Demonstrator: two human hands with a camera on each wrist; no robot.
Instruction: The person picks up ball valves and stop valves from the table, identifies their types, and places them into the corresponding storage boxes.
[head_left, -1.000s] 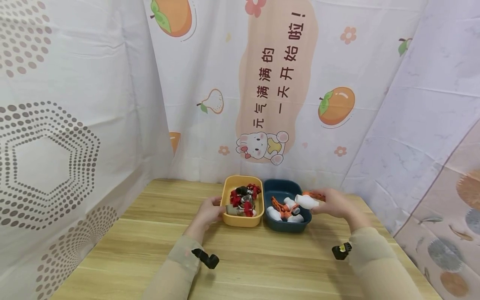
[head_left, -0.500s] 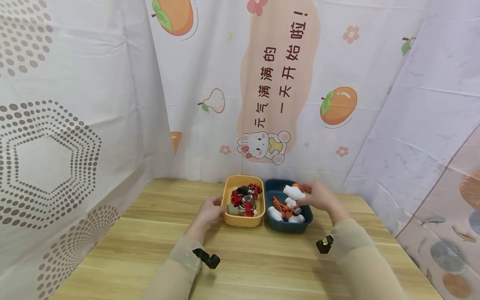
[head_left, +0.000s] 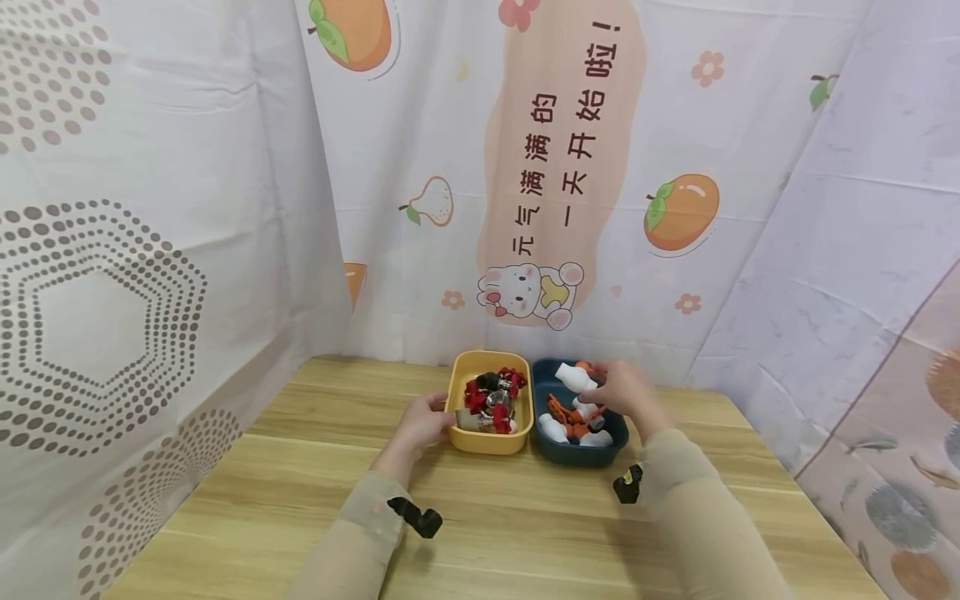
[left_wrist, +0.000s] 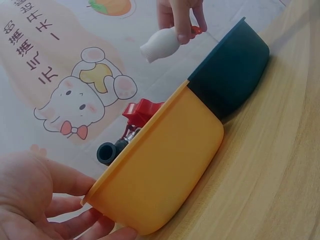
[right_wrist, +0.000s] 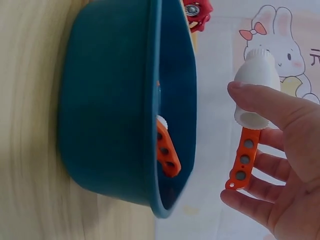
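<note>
In the head view, my right hand holds a white valve with an orange handle over the far part of the dark blue bin. The right wrist view shows my thumb across the white body and my fingers behind the orange handle. More white valves with orange handles lie in that bin. My left hand grips the left side of the yellow bin, thumb at its rim in the left wrist view. Red-handled metal valves lie inside the yellow bin.
Both bins stand side by side on a wood-grain table. A printed curtain hangs right behind the table, and other cloths hang at the left and right. Each wrist carries a small black camera.
My right hand has carried the white valve leftward and back, from the blue bin's right side to above its far part. My left hand has stayed at the yellow bin.
</note>
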